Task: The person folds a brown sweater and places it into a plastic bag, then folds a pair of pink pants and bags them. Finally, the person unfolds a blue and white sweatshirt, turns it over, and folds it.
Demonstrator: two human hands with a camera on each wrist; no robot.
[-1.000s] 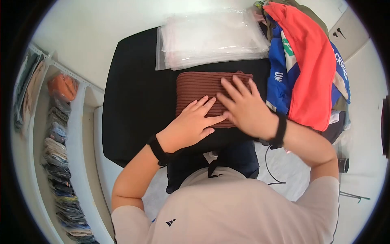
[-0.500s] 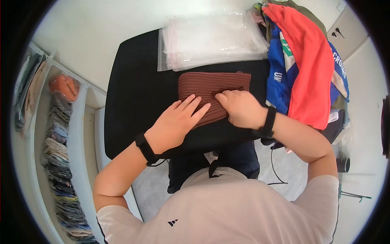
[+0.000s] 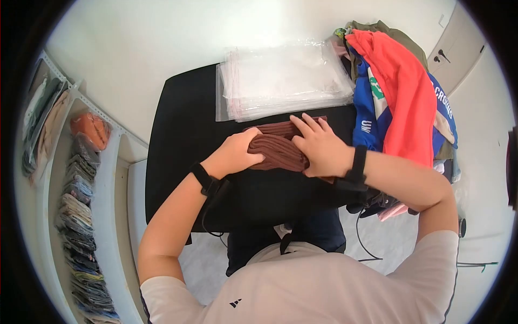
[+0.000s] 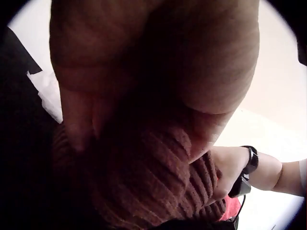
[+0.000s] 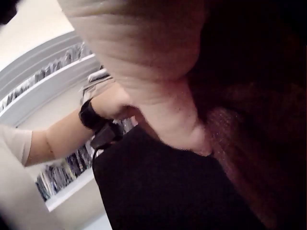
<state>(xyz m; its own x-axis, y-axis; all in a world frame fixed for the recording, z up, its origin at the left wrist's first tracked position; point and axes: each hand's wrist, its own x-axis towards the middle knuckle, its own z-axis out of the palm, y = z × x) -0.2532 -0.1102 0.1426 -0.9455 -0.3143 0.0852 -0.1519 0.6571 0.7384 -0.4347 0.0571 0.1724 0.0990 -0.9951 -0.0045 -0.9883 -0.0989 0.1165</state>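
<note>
A brown ribbed knit garment (image 3: 278, 151) lies folded on the black tabletop (image 3: 189, 146), its near part bunched up into a thick roll. My left hand (image 3: 232, 154) grips the left end of this roll, thumb on the near side and fingers over the far side. At the other end my right hand (image 3: 326, 148) holds the knit, its fingers reaching across the top. In the left wrist view the ribbed fabric (image 4: 139, 177) bulges out between thumb and fingers. The right thumb (image 5: 180, 127) presses against the garment in the right wrist view, where the other fingers are in shadow.
Behind the garment lies a stack of clear plastic bags (image 3: 286, 81). To the right is a heap of clothes with a red garment (image 3: 396, 92) and a blue one (image 3: 364, 119). Shelves (image 3: 116, 178) at the left hold bagged folded clothes (image 3: 81, 237).
Both hands lay on the flat folded garment; then the right fingers curled into it. Now its near part is gathered into a roll between both hands. The head view has tilted up slightly.
</note>
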